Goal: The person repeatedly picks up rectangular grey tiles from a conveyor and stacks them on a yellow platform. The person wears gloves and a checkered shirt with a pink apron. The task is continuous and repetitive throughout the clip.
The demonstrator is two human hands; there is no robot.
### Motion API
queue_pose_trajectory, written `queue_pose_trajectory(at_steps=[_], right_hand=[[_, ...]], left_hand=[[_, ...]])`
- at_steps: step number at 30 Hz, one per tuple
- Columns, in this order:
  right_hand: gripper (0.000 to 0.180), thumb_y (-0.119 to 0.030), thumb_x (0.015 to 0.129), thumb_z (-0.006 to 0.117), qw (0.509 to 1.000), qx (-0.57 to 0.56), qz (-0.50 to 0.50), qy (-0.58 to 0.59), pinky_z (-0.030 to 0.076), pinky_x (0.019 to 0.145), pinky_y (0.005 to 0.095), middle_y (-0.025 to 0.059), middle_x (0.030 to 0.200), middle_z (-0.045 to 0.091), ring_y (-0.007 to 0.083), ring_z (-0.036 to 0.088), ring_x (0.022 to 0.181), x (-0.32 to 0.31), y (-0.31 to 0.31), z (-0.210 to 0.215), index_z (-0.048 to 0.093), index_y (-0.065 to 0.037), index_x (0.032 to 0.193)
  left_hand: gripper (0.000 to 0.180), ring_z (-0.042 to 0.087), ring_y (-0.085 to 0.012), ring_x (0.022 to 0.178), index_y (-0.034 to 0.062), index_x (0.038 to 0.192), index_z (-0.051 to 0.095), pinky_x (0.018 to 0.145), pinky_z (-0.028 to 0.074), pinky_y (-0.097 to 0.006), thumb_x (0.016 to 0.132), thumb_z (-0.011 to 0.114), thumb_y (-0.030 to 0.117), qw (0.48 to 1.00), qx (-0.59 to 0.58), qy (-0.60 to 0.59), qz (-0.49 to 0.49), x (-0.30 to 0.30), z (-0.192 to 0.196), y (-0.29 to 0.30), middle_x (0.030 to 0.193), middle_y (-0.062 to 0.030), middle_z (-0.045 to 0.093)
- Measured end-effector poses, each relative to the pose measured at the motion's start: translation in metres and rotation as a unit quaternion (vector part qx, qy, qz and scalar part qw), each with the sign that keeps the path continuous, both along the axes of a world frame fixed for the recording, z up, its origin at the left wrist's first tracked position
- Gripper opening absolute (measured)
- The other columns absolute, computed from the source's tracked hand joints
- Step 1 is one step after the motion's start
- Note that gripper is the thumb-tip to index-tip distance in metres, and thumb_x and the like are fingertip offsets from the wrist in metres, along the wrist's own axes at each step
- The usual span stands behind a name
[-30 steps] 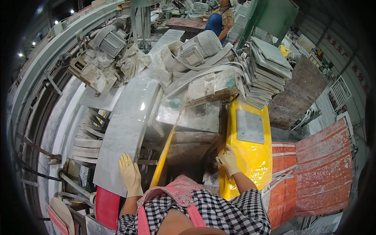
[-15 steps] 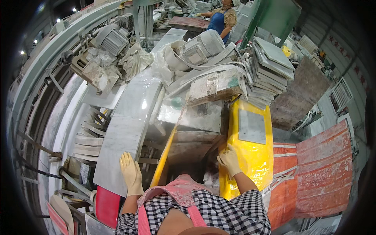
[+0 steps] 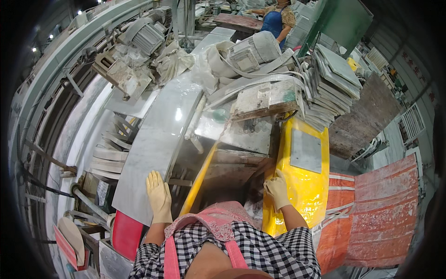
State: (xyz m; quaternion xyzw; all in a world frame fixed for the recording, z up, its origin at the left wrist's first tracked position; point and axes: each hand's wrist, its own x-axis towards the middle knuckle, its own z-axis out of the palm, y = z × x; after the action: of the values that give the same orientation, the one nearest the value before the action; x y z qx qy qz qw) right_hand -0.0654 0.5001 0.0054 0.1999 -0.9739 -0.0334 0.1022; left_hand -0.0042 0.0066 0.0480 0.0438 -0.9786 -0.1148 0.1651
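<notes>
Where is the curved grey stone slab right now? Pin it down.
In the head view, the curved grey stone slab lies left of centre, under the gloved left hand, which rests flat on its near end. The yellow machine cover sits to its right.

1. The scene is bright, lit evenly from above; small ceiling lamps point(image 3: 35, 49) glow at the upper left.
2. A white glare spot sits on the wet stone slab point(image 3: 153, 144).
3. Deep shadow fills the gap under the slab.
4. Fisheye bending curves straight edges toward the rim, and the corners are black.
5. The centre is sharp; the far background is softer.
</notes>
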Motion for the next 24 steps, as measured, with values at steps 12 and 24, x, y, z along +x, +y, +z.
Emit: queue_pose_trajectory(at_steps=[12, 24], right_hand=[[0.035, -0.032, 0.085, 0.064, 0.997, -0.047, -0.008, -0.056, 0.039, 0.114, 0.0455, 0.0178, 0.068, 0.068, 0.0325, 0.069, 0.073, 0.004, -0.006, 0.021, 0.072, -0.005, 0.064], [0.034, -0.03, 0.085, 0.064, 0.998, -0.025, -0.012, -0.051, 0.039, 0.116, 0.0461, 0.016, 0.06, 0.064, 0.0311, 0.066, 0.066, 0.003, -0.005, 0.015, 0.071, -0.009, 0.06]], left_hand=[[0.053, 0.038, -0.0429, 0.143, -0.0105, 0.144, 0.044, 0.123, 0.024, -0.051, 0.1, 0.05, 0.02, 0.999, -0.036, -0.026, 0.012, -0.002, -0.005, -0.001, 0.152, -0.0284, 0.044], [0.053, 0.038, -0.0421, 0.143, -0.0099, 0.144, 0.045, 0.123, 0.024, -0.05, 0.101, 0.049, 0.02, 1.0, -0.022, -0.016, 0.015, -0.002, -0.007, -0.002, 0.151, -0.0281, 0.045]])
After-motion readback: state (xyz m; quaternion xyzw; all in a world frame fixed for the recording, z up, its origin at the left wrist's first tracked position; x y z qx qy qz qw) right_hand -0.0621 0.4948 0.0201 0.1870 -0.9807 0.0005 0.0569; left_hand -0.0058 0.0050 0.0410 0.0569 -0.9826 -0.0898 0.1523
